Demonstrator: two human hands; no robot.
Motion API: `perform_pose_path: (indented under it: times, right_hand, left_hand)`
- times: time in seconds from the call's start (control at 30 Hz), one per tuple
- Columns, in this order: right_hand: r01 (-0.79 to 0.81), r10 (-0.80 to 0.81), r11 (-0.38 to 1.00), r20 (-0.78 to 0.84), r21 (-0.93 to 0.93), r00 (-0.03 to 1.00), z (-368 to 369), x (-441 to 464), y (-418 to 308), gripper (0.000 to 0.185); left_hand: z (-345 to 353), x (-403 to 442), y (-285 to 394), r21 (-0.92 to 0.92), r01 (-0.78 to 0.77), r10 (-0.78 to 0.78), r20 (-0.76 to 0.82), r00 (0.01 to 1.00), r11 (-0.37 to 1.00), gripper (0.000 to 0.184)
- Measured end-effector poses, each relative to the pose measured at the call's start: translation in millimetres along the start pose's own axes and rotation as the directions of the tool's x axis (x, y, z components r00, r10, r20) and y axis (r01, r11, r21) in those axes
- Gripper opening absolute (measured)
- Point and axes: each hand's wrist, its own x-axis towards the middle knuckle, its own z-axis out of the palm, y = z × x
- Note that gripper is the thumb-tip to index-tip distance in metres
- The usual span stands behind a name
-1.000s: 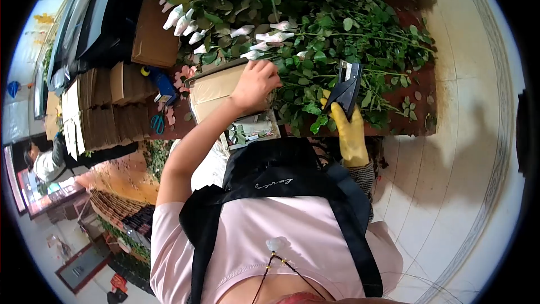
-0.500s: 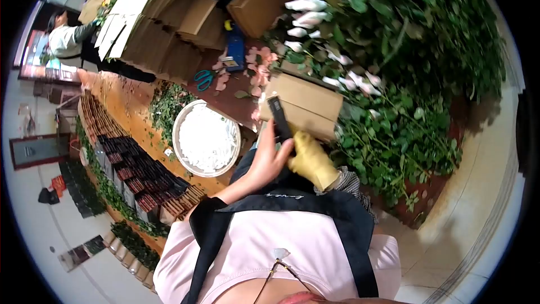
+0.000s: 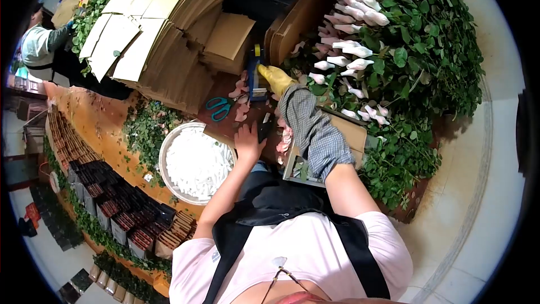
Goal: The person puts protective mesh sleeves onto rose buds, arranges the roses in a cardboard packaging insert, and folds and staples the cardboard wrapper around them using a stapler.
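My bare left hand (image 3: 249, 142) rests low over the dark red table, its thumb and index finger at a black bar-shaped tool (image 3: 265, 126). The tool's kind is not clear. My right hand (image 3: 277, 80), in a yellow glove, reaches forward with its fingertips at the side of a blue tape dispenser (image 3: 257, 81); its fingers look drawn together, and anything between them is hidden. A checked sleeve (image 3: 309, 124) covers that forearm and crosses an open cardboard box (image 3: 347, 134). Teal-handled scissors (image 3: 218, 108) lie left of the dispenser.
Stacked cardboard sheets (image 3: 163, 39) stand at the back left. A round basket (image 3: 164, 163) holds white pieces. Leafy stems with white-netted pink buds (image 3: 360, 11) are piled on the right. Pink petals (image 3: 285, 143) litter the table. Another person (image 3: 42, 50) works at the far left.
My hands have moved apart and forward: the right to the tape dispenser, the left with the black tool down toward the table. The view has shifted too.
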Motion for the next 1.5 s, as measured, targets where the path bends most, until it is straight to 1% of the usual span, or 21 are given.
perform_pose_path:
  times: [0.07, 0.13, 0.27, 0.33, 0.37, 0.4, 0.43, 0.47, 0.5, 0.57, 0.67, 0.73, 0.8, 0.9, 0.97, 1.07, 1.13, 1.2, 1.27, 1.33, 1.5]
  right_hand:
    - [0.317, -0.320, 0.947, 0.069, 0.061, 0.945, 1.2, 54.4, 41.4, 0.036]
    - [0.326, -0.323, 0.938, -0.042, 0.120, 0.945, 2.1, 4.6, 17.5, 0.024]
    - [0.003, -0.010, 0.999, 0.142, 0.049, 0.990, 15.7, -32.7, 63.0, 0.027]
    - [0.018, -0.014, 0.999, 0.095, -0.044, 0.995, 18.5, -14.5, 92.4, 0.025]
    - [0.041, -0.096, 0.843, -0.075, -0.536, 0.993, 20.6, -7.4, 98.1, 0.027]
    - [-0.048, -0.244, 0.469, -0.182, -0.882, 0.953, 24.0, -7.4, 93.5, 0.029]
    - [-0.021, -0.284, 0.455, -0.167, -0.890, 0.944, 25.6, -11.5, 92.6, 0.034]
    - [-0.020, -0.021, 0.895, -0.087, -0.445, 0.996, 20.9, -18.5, 93.5, 0.032]
    - [0.015, -0.011, 0.987, 0.026, -0.163, 1.000, 16.6, -46.8, 77.2, 0.028]
    - [0.131, -0.143, 0.979, 0.067, 0.156, 0.987, -12.0, -113.7, 27.2, 0.024]
    - [0.257, -0.275, 0.951, 0.094, 0.169, 0.957, -92.7, -174.3, 2.7, 0.038]
    - [0.041, -0.041, 0.999, 0.048, -0.001, 0.998, -135.3, -177.7, 31.5, 0.044]
    - [-0.502, 0.575, 0.728, 0.017, -0.467, 0.818, -166.5, -145.5, 119.4, 0.052]
    - [-0.487, 0.695, 0.515, 0.011, -0.705, 0.719, -168.4, -189.8, 101.6, 0.059]
    - [-0.502, 0.747, 0.576, 0.167, -0.645, 0.643, -209.4, -159.6, 155.9, 0.060]
    - [-0.495, 0.539, 0.736, -0.042, -0.462, 0.841, -162.3, -168.4, 71.1, 0.061]
    - [-0.530, 0.596, 0.444, -0.204, -0.722, 0.777, -147.6, -133.9, 61.9, 0.063]
    - [-0.306, 0.306, 0.527, -0.159, -0.793, 0.939, -139.9, -135.6, 28.7, 0.054]
    - [-0.183, 0.150, 0.901, -0.114, -0.393, 0.982, -98.0, -122.2, 23.0, 0.043]
    - [0.450, -0.574, 0.686, -0.044, -0.571, 0.818, -57.8, -89.8, 18.8, 0.036]
    - [0.359, -0.463, 0.872, -0.326, -0.332, 0.824, 6.8, 33.1, 52.9, 0.036]
  left_hand:
    - [0.9, 3.0, -9.4, 0.033, -0.013, 0.012, 0.039, 0.999, 0.999, 0.074]
    - [-0.1, -0.4, -16.8, -0.027, -0.105, 0.099, -0.167, 0.981, 0.994, 0.068]
    - [-20.6, -12.0, -25.4, -0.176, -0.114, 0.085, -0.164, 0.983, 0.978, 0.060]
    - [-28.0, -14.4, -22.8, -0.187, -0.120, 0.090, -0.160, 0.983, 0.975, 0.055]
    - [-29.3, -13.3, -24.0, -0.187, -0.109, 0.081, -0.153, 0.985, 0.976, 0.052]
    - [-30.7, -10.3, -26.2, -0.184, -0.098, 0.072, -0.146, 0.987, 0.978, 0.048]
    - [-31.8, -6.2, -30.4, -0.182, -0.114, 0.088, -0.144, 0.986, 0.977, 0.048]
    - [-32.3, -3.2, -35.9, -0.186, -0.120, 0.089, -0.164, 0.982, 0.975, 0.044]
    - [-31.8, -2.7, -40.3, -0.198, -0.126, 0.091, -0.176, 0.980, 0.972, 0.041]
    - [-40.7, -0.3, -45.4, -0.197, -0.118, 0.084, -0.172, 0.981, 0.973, 0.034]
    - [-36.9, -1.8, -58.8, -0.205, -0.083, 0.055, -0.138, 0.989, 0.975, 0.030]
    - [-43.7, -3.1, -56.1, -0.239, -0.046, 0.023, -0.096, 0.995, 0.970, 0.028]
    - [-46.0, -5.9, -56.5, -0.246, -0.065, 0.043, -0.092, 0.995, 0.967, 0.026]
    - [-49.8, -11.6, -61.2, -0.240, -0.036, 0.026, -0.045, 0.999, 0.970, 0.024]
    - [-54.0, -14.6, -69.2, -0.220, -0.028, 0.022, -0.030, 0.999, 0.975, 0.023]
    - [-55.1, -9.5, -70.2, -0.230, -0.010, 0.004, -0.027, 1.000, 0.973, 0.022]
    - [-60.4, -3.9, -71.0, -0.240, -0.020, 0.009, -0.045, 0.999, 0.971, 0.019]
    - [-68.6, 3.9, -66.7, -0.281, -0.022, 0.014, -0.033, 0.999, 0.960, 0.019]
    - [-66.2, 5.5, -70.4, -0.353, -0.017, 0.017, -0.005, 1.000, 0.935, 0.021]
    - [-64.8, 10.4, -72.1, -0.404, 0.009, 0.002, 0.026, 1.000, 0.915, 0.021]
    - [-79.3, 24.0, -55.4, -0.451, 0.027, 0.016, 0.090, 0.996, 0.892, 0.022]
